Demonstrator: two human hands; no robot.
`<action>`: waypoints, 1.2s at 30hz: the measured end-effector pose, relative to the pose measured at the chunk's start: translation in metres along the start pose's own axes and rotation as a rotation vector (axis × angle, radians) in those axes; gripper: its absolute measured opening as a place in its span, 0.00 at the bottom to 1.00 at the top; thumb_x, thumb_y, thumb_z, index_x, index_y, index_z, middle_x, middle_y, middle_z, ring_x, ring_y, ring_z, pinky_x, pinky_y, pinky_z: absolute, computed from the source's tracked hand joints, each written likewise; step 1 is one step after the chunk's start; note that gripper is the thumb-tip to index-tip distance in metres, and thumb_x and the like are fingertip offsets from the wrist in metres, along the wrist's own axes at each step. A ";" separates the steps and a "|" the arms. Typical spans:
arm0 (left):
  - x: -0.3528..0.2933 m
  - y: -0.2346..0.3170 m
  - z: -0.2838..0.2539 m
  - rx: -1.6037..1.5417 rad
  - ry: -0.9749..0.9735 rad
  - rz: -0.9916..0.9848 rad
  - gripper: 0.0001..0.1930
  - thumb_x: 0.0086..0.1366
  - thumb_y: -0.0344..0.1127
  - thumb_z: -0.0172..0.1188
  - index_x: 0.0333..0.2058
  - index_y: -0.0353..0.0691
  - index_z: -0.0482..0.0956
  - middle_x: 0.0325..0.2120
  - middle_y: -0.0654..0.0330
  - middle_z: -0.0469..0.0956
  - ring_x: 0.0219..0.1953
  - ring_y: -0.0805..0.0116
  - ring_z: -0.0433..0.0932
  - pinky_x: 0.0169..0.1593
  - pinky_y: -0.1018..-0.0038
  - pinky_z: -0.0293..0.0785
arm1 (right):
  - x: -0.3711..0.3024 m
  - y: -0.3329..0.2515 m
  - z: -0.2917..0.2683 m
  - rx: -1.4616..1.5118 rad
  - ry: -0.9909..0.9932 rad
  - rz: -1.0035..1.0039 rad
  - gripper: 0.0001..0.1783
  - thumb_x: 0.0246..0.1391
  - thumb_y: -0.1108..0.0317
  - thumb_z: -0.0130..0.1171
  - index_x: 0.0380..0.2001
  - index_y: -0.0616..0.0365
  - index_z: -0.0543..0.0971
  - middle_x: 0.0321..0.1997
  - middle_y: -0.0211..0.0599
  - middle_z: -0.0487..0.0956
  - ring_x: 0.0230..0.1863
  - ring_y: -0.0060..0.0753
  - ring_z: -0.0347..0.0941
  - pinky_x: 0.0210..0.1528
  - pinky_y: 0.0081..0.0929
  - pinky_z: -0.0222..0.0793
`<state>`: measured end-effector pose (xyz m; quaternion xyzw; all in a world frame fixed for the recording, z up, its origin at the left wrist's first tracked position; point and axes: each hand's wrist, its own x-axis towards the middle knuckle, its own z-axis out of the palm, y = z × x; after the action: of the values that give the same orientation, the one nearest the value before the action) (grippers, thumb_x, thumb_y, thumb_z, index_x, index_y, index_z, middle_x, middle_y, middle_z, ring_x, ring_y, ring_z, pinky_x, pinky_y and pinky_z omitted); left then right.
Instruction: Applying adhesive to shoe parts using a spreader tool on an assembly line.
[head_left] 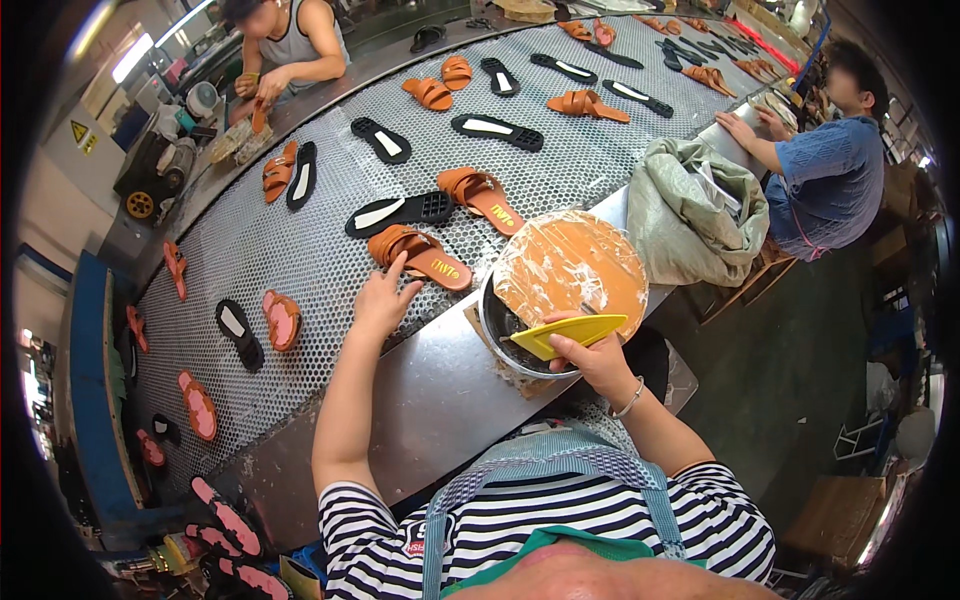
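My right hand grips a flat yellow scraper over the near side of a round bucket. An orange-brown board, smeared with white paste, covers most of the bucket's top; a dark gap shows at its left. My left hand is open, fingers apart, at the near edge of a brown slide sandal. Whether a fingertip touches its strap I cannot tell. Just beyond lie a second brown sandal and a black outsole with a white strip.
A perforated metal conveyor carries several sandals, black outsoles and pink-coated soles. Its smooth metal edge runs in front of me. A pale green sack stands right of the bucket. One person works across the conveyor, another at the right.
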<state>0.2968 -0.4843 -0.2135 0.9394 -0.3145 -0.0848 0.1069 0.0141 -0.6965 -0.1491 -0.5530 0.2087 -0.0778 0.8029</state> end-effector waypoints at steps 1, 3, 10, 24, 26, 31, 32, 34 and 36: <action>0.010 0.003 0.003 -0.001 0.001 0.003 0.32 0.63 0.59 0.52 0.62 0.52 0.64 0.39 0.46 0.77 0.41 0.48 0.78 0.46 0.59 0.73 | -0.002 -0.001 -0.001 0.007 0.003 -0.002 0.15 0.55 0.73 0.61 0.47 0.63 0.76 0.40 0.37 0.79 0.26 0.21 0.75 0.27 0.15 0.74; 0.028 0.004 0.019 0.118 -0.070 -0.112 0.33 0.63 0.64 0.48 0.60 0.53 0.65 0.40 0.42 0.76 0.42 0.43 0.77 0.44 0.56 0.74 | -0.006 0.000 -0.004 0.009 0.009 -0.003 0.15 0.55 0.72 0.61 0.47 0.63 0.76 0.40 0.37 0.79 0.26 0.21 0.76 0.27 0.16 0.75; 0.035 -0.030 0.037 0.205 0.331 0.012 0.30 0.66 0.61 0.44 0.29 0.37 0.79 0.25 0.43 0.79 0.26 0.43 0.79 0.30 0.54 0.74 | -0.012 -0.002 -0.014 -0.008 0.031 -0.019 0.16 0.55 0.71 0.61 0.46 0.64 0.76 0.38 0.37 0.79 0.24 0.22 0.75 0.26 0.17 0.74; -0.142 -0.009 -0.026 0.051 0.075 0.145 0.32 0.57 0.64 0.53 0.35 0.33 0.75 0.30 0.51 0.74 0.34 0.47 0.74 0.37 0.58 0.71 | 0.000 0.002 -0.023 -0.710 -0.114 -0.456 0.15 0.54 0.73 0.61 0.46 0.56 0.78 0.37 0.38 0.81 0.27 0.26 0.76 0.30 0.22 0.71; -0.164 -0.003 -0.008 0.139 -0.016 0.169 0.33 0.56 0.65 0.53 0.34 0.33 0.75 0.37 0.50 0.72 0.40 0.51 0.73 0.40 0.59 0.72 | 0.004 -0.003 -0.014 -0.799 -0.140 -0.503 0.14 0.51 0.72 0.62 0.43 0.55 0.79 0.38 0.43 0.81 0.31 0.39 0.78 0.33 0.27 0.73; -0.176 0.016 0.005 0.113 0.077 -0.057 0.37 0.50 0.65 0.63 0.40 0.30 0.76 0.48 0.44 0.67 0.47 0.44 0.70 0.49 0.57 0.70 | 0.013 0.006 -0.015 -1.138 -0.292 -0.467 0.11 0.53 0.71 0.60 0.42 0.55 0.79 0.39 0.41 0.81 0.31 0.36 0.77 0.33 0.26 0.72; -0.175 0.022 0.009 0.108 0.074 -0.057 0.37 0.50 0.65 0.63 0.40 0.30 0.76 0.48 0.44 0.67 0.47 0.44 0.70 0.49 0.57 0.70 | 0.015 0.010 -0.017 -0.998 -0.283 -0.509 0.12 0.54 0.70 0.60 0.43 0.56 0.79 0.38 0.38 0.81 0.28 0.32 0.77 0.31 0.25 0.72; -0.173 0.033 0.017 0.016 0.183 -0.041 0.40 0.43 0.65 0.68 0.43 0.32 0.76 0.51 0.42 0.64 0.50 0.41 0.69 0.52 0.56 0.68 | 0.014 0.009 -0.018 -0.776 -0.179 -0.321 0.12 0.54 0.69 0.60 0.42 0.57 0.79 0.35 0.38 0.82 0.29 0.29 0.77 0.31 0.24 0.73; -0.172 0.031 0.021 0.051 0.207 -0.017 0.39 0.45 0.60 0.70 0.46 0.32 0.75 0.51 0.44 0.64 0.49 0.43 0.70 0.52 0.57 0.69 | 0.013 0.004 -0.017 -0.546 -0.085 -0.137 0.12 0.53 0.68 0.60 0.41 0.58 0.79 0.32 0.37 0.82 0.29 0.26 0.78 0.32 0.24 0.74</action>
<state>0.1389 -0.4071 -0.2103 0.9481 -0.2960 0.0197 0.1143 0.0185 -0.7142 -0.1614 -0.7645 0.1502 -0.0495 0.6250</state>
